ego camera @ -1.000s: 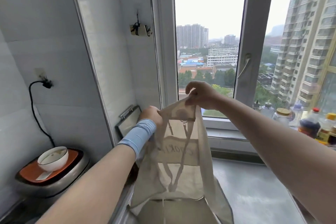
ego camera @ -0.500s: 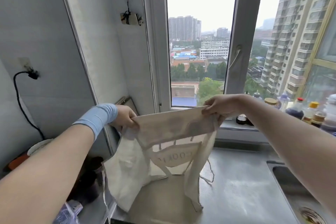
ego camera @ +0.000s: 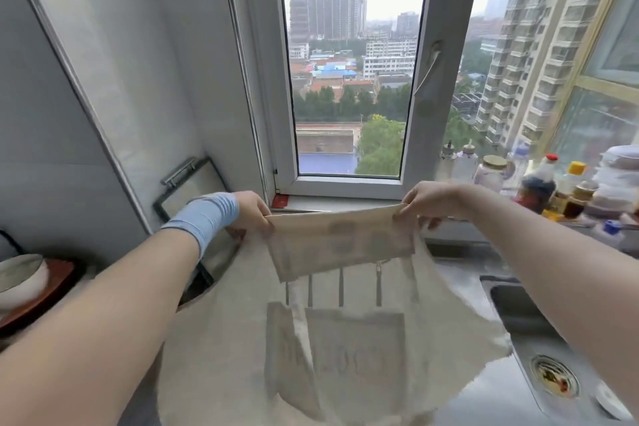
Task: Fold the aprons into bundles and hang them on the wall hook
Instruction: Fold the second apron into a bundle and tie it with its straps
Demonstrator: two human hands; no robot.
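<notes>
Print is found in one place: a single row of large capital letters on the rectangular patch [ego camera: 335, 360] of the apron [ego camera: 224, 339]. It is seen through the cloth from the back and so runs reversed. Two round letters like "OO" show near the middle of the row, and the rest is too blurred to read. Labels on the bottles [ego camera: 536, 183] along the windowsill are too small to make out.
</notes>
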